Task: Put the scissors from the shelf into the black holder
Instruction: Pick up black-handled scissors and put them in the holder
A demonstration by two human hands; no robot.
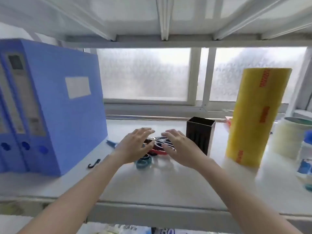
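A heap of scissors (157,144) with black, red and teal handles lies on the white shelf (152,183), mid-depth. A teal handle loop (143,162) sticks out toward me. My left hand (135,146) hovers over the heap's left side, fingers spread. From the right, my right hand (180,146) reaches in over the heap, fingers spread too, its thumb touching a black handle. Neither hand clearly grips anything. The black holder (200,135), a tall rectangular open-topped box, stands just right of my right hand.
Blue file boxes (50,107) stand at the left. A small blue tool (111,143) and a black hook (94,163) lie beside them. A tall yellow roll (253,115) stands right of the holder, with a pale roll (290,137) and bottles (306,157) beyond.
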